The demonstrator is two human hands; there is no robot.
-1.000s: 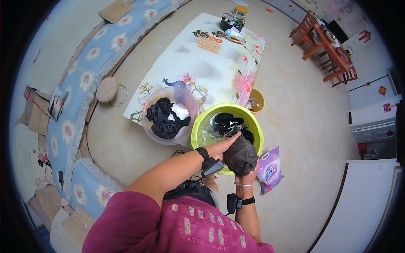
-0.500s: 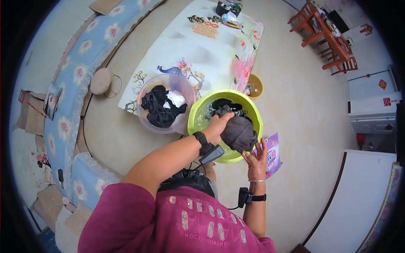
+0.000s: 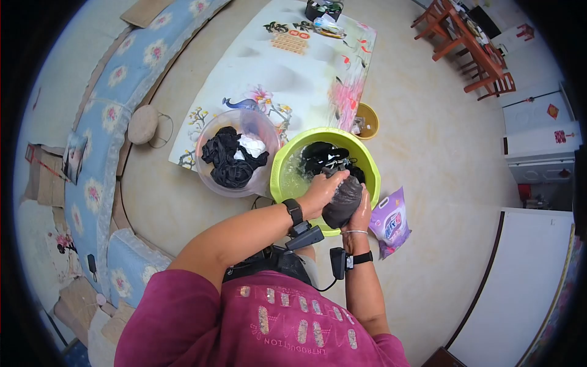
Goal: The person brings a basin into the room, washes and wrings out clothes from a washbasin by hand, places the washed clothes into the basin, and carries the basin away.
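A dark grey wet cloth (image 3: pixel 342 203) is bunched between my two hands over the near side of a yellow-green basin (image 3: pixel 374 165). My left hand (image 3: pixel 319 194) grips its left side, and my right hand (image 3: pixel 362 213) is wrapped round its right side. Black items (image 3: pixel 324 156) lie in the sudsy water of the basin. To the left, a clear pink tub (image 3: pixel 211 183) holds black clothes (image 3: pixel 229 159) and a white cloth (image 3: pixel 252 145).
A purple bag (image 3: pixel 391 223) lies on the floor right of the basin. Beyond are a low table with a printed cover (image 3: pixel 269 73) and a yellow bin (image 3: pixel 367 120). A blue flowered sofa (image 3: pixel 110 116) and round stool (image 3: pixel 143 124) stand left.
My right hand came off the cloth half a second ago and now holds it again. The cloth is squeezed into a more compact bunch between both hands.
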